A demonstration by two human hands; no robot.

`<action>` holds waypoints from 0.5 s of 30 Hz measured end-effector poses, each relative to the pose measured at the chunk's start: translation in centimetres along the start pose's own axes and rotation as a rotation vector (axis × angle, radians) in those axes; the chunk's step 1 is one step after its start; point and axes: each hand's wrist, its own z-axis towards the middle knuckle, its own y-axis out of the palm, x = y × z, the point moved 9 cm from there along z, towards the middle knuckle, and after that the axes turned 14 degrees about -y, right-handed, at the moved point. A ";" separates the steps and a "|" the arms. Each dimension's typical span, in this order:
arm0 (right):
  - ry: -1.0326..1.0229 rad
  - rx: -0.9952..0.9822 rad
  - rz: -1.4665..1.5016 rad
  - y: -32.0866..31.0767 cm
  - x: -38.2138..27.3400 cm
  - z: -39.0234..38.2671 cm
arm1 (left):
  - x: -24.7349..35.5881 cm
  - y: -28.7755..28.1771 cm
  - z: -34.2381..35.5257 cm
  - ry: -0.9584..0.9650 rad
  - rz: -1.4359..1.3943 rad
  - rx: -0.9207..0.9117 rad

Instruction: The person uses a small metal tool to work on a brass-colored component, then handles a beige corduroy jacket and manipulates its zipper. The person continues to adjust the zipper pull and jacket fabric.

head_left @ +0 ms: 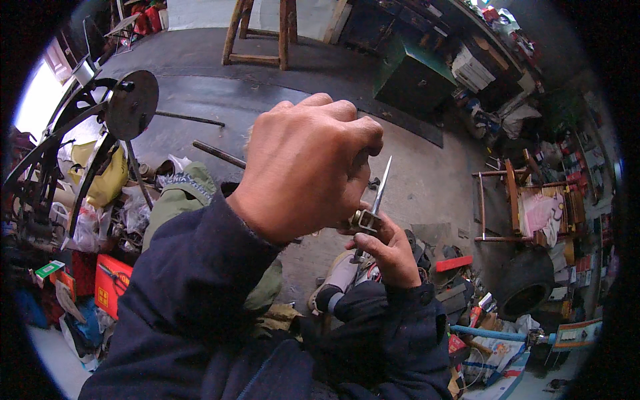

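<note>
- At lower centre, from 8 round to 5 o'clock: dark jacket (187,273), its two sleeves reaching up toward the middle.
- Just above centre, toward 11: left hand (300,163), back uppermost, fingers curled in close; their tips are mostly hidden beneath the fist, so what they grip cannot be told.
- Toward 4, just beside it: right hand (388,250), thumb and fingers closed on a small metal bracket (366,219).
- Same place: pointed metal rod (383,189), slim, at the bracket, tilted, tip toward 1; whether it passes through cannot be told.
- At 9, against the left sleeve: olive-green cloth (179,208).
- Near 6, below the hands: grey shoe (341,272) on the floor.
- At 4: red bar (455,263), lying on a heap of oddments.
- At 8: red box (113,287), upright.
- At 9: yellow bag (100,175), among plastic bags.
- At 10: dark metal machine with a round disc (132,107).
- At 4, farther out: black tyre (531,265).
- At 3: wooden chair (512,200), pink cloth (539,212) over it.
- At 1: green chest (415,81).
- Between 11 and 12: wooden stool (256,59), legs on the floor.
</note>
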 end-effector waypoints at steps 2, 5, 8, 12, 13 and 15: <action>-0.017 0.005 0.025 0.1 0.0 0.0 | -0.1 0.0 0.0 -0.006 0.028 -0.005; -0.175 0.056 -0.170 -0.3 -0.7 0.2 | -0.3 -0.1 0.0 -0.011 0.018 -0.005; -0.419 0.087 -0.528 0.1 -1.9 0.1 | -0.4 -0.2 0.0 -0.014 0.020 -0.002; -0.377 0.046 -0.527 0.0 -1.7 0.3 | -0.6 -0.2 0.1 -0.025 0.016 -0.004; -0.306 0.045 -0.489 -0.2 -1.4 0.4 | -0.6 -0.3 0.0 -0.023 0.022 -0.003; -0.244 0.034 -0.294 -0.2 -1.6 0.1 | -0.6 -0.2 0.0 -0.020 0.025 0.000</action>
